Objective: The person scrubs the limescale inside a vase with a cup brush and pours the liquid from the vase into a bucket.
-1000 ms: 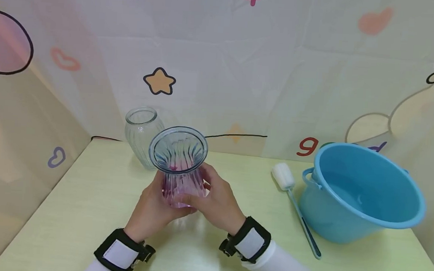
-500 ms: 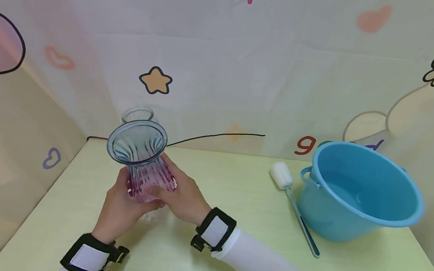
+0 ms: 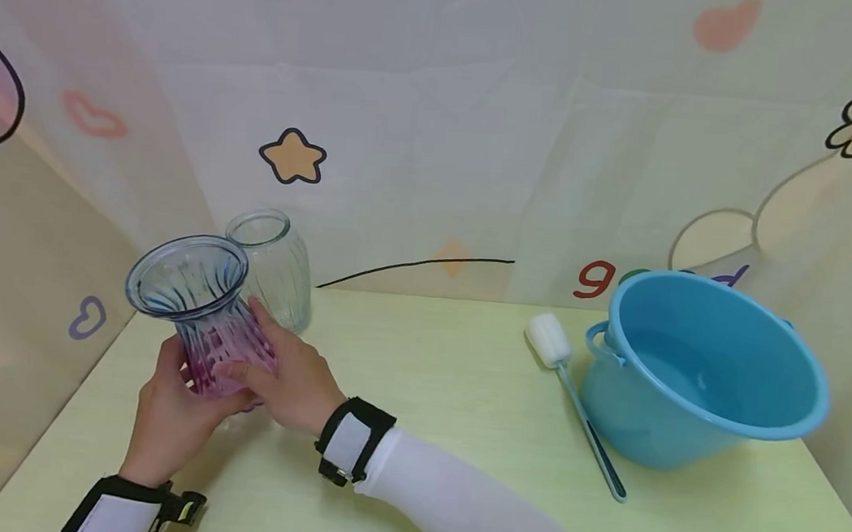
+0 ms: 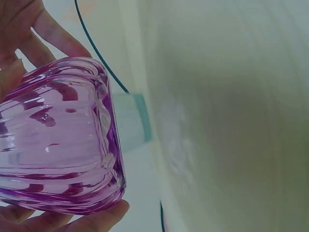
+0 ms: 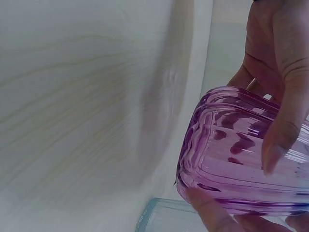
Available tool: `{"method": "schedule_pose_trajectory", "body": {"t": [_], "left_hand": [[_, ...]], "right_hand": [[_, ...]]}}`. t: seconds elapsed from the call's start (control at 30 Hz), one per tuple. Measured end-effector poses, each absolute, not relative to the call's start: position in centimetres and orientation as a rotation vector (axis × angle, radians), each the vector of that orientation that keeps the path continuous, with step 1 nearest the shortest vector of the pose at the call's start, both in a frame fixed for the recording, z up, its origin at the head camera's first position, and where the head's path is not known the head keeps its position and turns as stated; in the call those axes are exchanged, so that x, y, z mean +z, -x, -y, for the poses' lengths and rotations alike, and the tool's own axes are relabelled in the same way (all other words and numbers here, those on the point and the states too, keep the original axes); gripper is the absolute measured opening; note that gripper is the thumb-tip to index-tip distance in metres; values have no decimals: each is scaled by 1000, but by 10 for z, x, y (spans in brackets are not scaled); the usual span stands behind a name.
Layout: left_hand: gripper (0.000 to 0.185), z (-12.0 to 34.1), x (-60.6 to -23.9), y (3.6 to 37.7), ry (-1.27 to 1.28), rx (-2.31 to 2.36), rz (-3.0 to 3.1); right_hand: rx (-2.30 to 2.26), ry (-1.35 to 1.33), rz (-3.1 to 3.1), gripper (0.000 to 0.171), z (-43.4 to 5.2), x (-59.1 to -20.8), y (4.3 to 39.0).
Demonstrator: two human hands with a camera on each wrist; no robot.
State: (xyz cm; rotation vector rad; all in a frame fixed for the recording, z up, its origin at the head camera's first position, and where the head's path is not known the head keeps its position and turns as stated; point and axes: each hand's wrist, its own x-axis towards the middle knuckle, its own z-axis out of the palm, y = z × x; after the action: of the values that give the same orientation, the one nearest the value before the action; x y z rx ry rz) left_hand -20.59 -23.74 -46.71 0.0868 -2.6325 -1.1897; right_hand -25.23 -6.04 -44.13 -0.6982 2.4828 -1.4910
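Both hands hold a ribbed glass vase [image 3: 219,343] in the air at the left of the head view. Its flared rim is bluish and its lower body pink-purple; it leans to the left. The left hand [image 3: 163,425] grips the lower body from the left and below. From the right side, the right hand [image 3: 294,380] grips it with the thumb across the front. Its purple base shows in the left wrist view [image 4: 58,140] and the right wrist view [image 5: 241,150]. Just behind stands a clear glass vase [image 3: 282,282], partly covered by the held one.
A sponge brush [image 3: 548,339] with a white head and a long blue handle lies on the pale table [image 3: 419,379]. Right of it stands a large blue bucket [image 3: 651,418]. A printed cloth [image 3: 405,134] hangs along the back and sides.
Both hands have carried the vase leftward from the middle, and its tilt to the left has increased. The clear vase, overlapped midway, now shows more. The brush and bucket stay in place.
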Motion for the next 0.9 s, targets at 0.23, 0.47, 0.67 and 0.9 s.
{"method": "schedule_pose_trajectory", "body": {"t": [0.23, 0.47, 0.67, 0.9], "left_hand": [[100, 259, -475, 210, -198, -1175, 2606], [105, 273, -481, 214, -309, -1203, 2634], [108, 280, -479, 218, -393, -1232, 2649], [108, 283, -478, 222, -444, -1253, 2647]], "right_hand": [[-1371, 745, -2560, 77, 85, -440, 258], [-1333, 747, -2547, 74, 103, -442, 266], [-1249, 776, -2586, 75, 115, -443, 273], [-1212, 788, -2597, 75, 122, -447, 279]]}}
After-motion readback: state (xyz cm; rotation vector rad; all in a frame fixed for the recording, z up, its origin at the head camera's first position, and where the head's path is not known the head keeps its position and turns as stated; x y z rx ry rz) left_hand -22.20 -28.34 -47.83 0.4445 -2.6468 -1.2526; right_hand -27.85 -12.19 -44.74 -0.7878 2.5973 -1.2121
